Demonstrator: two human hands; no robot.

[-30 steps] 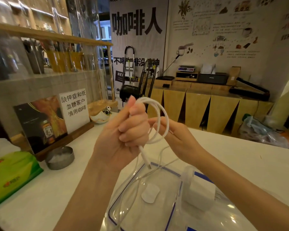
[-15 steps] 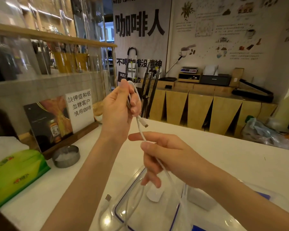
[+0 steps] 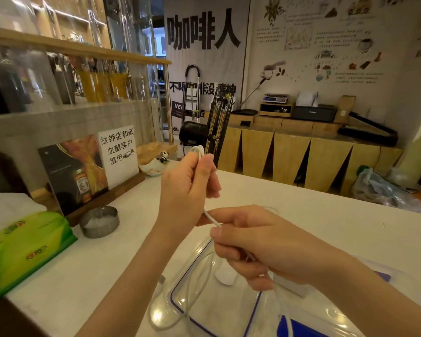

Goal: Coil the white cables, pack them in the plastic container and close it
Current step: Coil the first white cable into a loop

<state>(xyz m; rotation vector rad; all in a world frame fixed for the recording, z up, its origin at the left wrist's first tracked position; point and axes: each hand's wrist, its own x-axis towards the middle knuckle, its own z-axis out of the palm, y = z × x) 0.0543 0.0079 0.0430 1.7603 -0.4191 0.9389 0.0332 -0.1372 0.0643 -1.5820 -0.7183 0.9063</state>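
Observation:
My left hand point(image 3: 188, 190) is raised above the counter, closed around a small bundle of white cable point(image 3: 199, 150) whose loop sticks out above the fingers. From that fist the cable runs down to my right hand point(image 3: 260, 244), which pinches the strand just below. More cable hangs from the right hand and loops loosely over the clear plastic container point(image 3: 180, 283) with a blue seal, lying on the white counter beneath both hands. A small white round item point(image 3: 225, 277) rests inside the container. A white block partly hidden by my right wrist lies beside it.
A green tissue pack point(image 3: 24, 249) sits at the left counter edge. A small metal dish point(image 3: 99, 221) and a wooden sign holder with cards point(image 3: 90, 166) stand behind it. A glass partition with shelves rises on the left. A small panda bowl point(image 3: 154, 165) is farther back.
My left hand has lowered with the bundle. My right hand has slid up the strand and now pinches it close beneath the left fist.

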